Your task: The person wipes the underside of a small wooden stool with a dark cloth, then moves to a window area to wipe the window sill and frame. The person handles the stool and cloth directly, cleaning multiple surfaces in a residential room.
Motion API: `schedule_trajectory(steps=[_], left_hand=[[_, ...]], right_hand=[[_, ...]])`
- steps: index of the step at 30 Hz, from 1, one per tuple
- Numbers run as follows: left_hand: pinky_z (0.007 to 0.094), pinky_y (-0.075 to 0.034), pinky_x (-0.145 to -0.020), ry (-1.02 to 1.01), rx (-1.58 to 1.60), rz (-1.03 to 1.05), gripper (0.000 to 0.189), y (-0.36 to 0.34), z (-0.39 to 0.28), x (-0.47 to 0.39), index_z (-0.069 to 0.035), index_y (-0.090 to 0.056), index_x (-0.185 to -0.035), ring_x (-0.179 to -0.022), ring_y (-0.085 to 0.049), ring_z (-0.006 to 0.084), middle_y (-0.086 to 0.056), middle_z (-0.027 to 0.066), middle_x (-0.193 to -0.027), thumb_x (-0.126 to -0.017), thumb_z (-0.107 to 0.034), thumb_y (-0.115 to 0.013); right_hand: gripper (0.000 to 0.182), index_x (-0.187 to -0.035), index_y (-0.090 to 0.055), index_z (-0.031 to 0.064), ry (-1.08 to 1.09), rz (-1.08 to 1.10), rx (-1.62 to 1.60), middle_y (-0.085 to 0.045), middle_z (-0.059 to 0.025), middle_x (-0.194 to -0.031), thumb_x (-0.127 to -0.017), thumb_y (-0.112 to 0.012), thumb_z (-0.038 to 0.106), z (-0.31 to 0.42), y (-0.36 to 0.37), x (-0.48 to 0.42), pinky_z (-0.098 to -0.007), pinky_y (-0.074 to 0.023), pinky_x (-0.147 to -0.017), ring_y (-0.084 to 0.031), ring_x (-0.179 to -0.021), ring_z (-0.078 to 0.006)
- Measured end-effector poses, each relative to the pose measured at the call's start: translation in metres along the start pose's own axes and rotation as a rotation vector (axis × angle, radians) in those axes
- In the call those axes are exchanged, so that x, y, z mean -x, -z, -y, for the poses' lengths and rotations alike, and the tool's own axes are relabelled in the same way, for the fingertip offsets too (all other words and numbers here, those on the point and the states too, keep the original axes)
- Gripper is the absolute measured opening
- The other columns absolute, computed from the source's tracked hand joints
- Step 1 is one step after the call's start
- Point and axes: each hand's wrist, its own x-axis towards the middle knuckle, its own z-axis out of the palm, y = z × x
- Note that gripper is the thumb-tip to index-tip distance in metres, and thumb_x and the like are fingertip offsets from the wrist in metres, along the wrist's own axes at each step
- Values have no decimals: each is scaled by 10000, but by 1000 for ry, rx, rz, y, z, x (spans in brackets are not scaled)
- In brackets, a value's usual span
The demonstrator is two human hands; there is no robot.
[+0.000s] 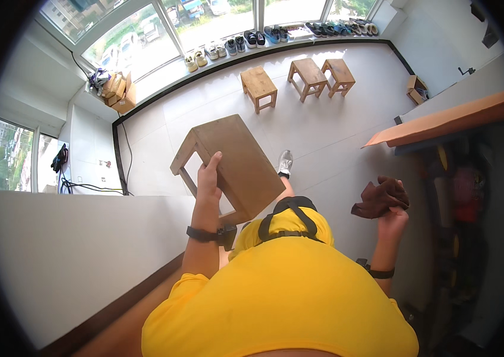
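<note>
My left hand [209, 178] grips a wooden stool [243, 165] by the long edge of its seat, thumb on top and fingers out of sight beneath. The stool is tilted and held off the floor in front of me, with its open leg frame facing left. At the right, my right hand [395, 214] holds a crumpled brown cloth [379, 198], well apart from the stool. Both wrists wear black straps with small devices.
Three wooden stools [258, 85], [308, 73], [341, 73] stand on the tiled floor ahead. Shoes [236, 44] line the window ledge, with cardboard boxes [120, 93] at its left end. An orange-topped surface [448, 118] juts in from the right. A low white wall [78, 254] is at the left.
</note>
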Motion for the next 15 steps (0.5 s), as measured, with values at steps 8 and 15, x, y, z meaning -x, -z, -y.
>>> schedule_trajectory(steps=[8,15], left_hand=[[395,-531,-954,-41,0,-243,617,6,-59,-204,83,-500,-1335,-1125,-640,289,-628,181,-1256,-886,-254,-755],[456,-493,-1016,-25,-143,-404,634,-21,-131,-295,50,-484,-1370,-1190,-601,312,-598,166,-1314,-883,-224,-785]], right_hand=[[730,-1412,-453,-3,-369,-287,25,-504,-165,-1386,-687,-375,-45,-117,-16,-309,-445,-368,-1159,-459,-1339,-313],[701,-1398,-487,-32,-498,23,280,-523,-179,-1405,-708,-375,-83,-125,-140,-527,-421,-391,-1141,-505,-1307,-310]])
